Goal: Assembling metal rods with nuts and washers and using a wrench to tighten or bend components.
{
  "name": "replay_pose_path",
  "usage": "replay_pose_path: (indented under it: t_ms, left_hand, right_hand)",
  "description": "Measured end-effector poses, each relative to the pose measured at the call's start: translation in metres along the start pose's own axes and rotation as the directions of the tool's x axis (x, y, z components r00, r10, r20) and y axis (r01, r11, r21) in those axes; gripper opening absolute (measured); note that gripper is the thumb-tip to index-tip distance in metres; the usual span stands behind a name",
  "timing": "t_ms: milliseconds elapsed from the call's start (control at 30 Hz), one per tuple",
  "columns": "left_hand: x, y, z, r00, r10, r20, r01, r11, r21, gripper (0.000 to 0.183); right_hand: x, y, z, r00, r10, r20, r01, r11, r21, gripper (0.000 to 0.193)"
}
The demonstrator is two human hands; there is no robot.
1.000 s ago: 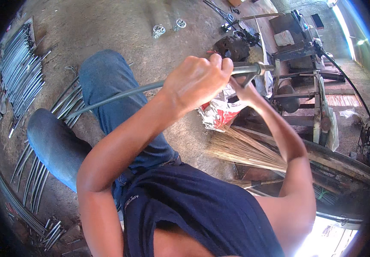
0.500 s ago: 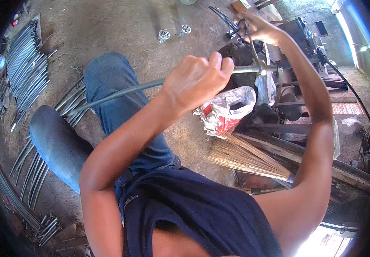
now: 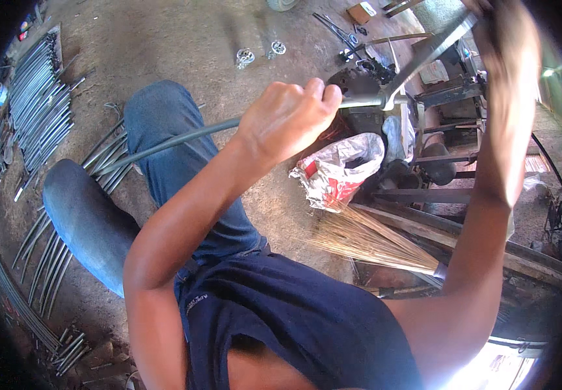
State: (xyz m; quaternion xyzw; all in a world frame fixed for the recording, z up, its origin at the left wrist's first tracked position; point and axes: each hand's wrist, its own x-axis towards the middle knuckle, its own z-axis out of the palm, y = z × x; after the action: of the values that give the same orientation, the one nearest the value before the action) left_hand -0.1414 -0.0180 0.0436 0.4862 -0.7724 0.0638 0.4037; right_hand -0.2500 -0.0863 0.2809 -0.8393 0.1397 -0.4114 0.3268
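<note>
At centre, just off toward 12 o'clock: left hand (image 3: 291,120), back uppermost, fingers curled round the rod.
Long grey rod (image 3: 170,144): runs from 9 o'clock, over the bent jeans-clad leg (image 3: 167,117), through the left hand to 2 o'clock; the stretch beyond the fist is brighter than the rest.
Turning tool (image 3: 427,58): head at the rod's 2 o'clock end, grey bar slanting up and outward.
Right hand (image 3: 505,39): out at 2 o'clock, by the bar's far end (badly blurred, so finger closure cannot be told).
Sack (image 3: 343,188): white and red, crumpled, on the ground below the rod, just off centre toward 2 o'clock; mouth gaping, dark inside, contents not distinguishable.
Box (image 3: 361,12): brown, at 1 o'clock, a white patch on it; contents cannot be told.
Broom (image 3: 385,244): straw, 4 o'clock, bristles pointing toward centre, near the sack.
Straight rods (image 3: 37,110): laid in a dense row at 10 o'clock.
Curved rods (image 3: 53,260): fanned between 8 and 9 o'clock, partly behind the legs.
Short rods (image 3: 69,354): small heap, 8 o'clock.
</note>
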Motion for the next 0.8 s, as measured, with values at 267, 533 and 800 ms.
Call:
replay_pose_path:
  t_ms: [267, 533, 800]
  left_hand:
    - [0.004, 0.003, 0.001, 0.992, -0.042, 0.123, 0.044, 0.999, -0.012, 0.008]
    - [-0.002, -0.002, -0.005, 0.997, -0.062, 0.054, 0.064, 0.997, -0.050, 0.010]
    - [0.006, 0.005, -0.005, 0.977, -0.076, 0.197, 0.108, 0.982, -0.157, 0.016]
  right_hand:
    - [-0.187, -0.051, 0.003, 0.836, -0.214, -0.505, -0.037, 0.897, -0.441, 0.042]
    - [-0.257, -0.038, 0.004, 0.535, 0.750, -0.390, -0.845, 0.487, -0.222, 0.035]
    - [-0.253, 0.193, -0.049, 0.489, 0.865, -0.113, -0.865, 0.464, -0.193, 0.033]
